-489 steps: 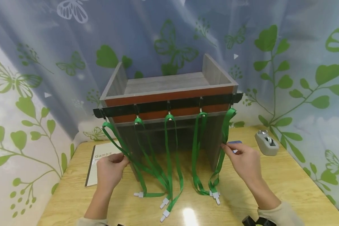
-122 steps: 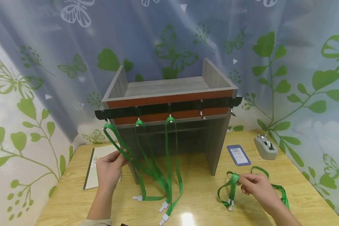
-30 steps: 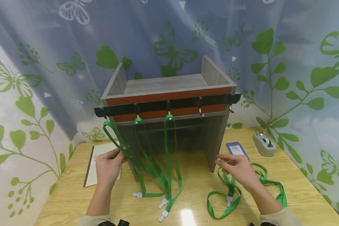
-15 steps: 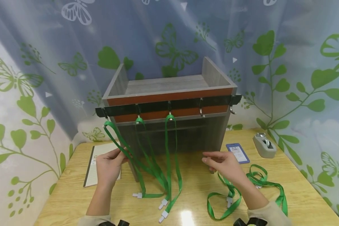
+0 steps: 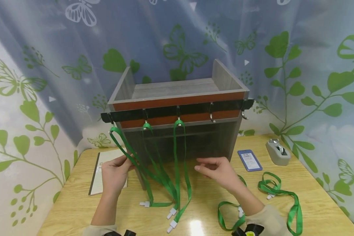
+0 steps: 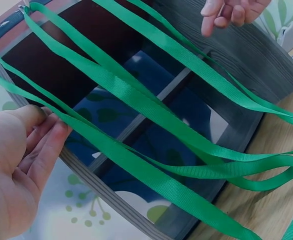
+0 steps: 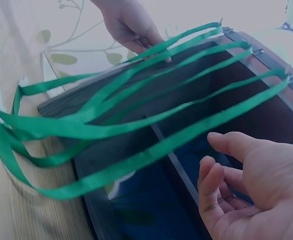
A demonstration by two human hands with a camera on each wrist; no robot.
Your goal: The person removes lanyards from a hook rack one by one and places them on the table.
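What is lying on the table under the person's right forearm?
A green lanyard with a white clip lies looped under the right hand's forearm; the sleeve covers part of the loop. A second lanyard lies beside it, uncovered, near the blue card holder.

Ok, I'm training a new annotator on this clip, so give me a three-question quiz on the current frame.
1. How many green fabric lanyards hang from the black hook rail?
2. True or false: the right hand grips a lanyard.
3. What does the left hand touch? A) grey tape dispenser B) leftmost hanging lanyard C) blue card holder

Key: 1. Three. 2. False, it is open and holds nothing. 3. B.
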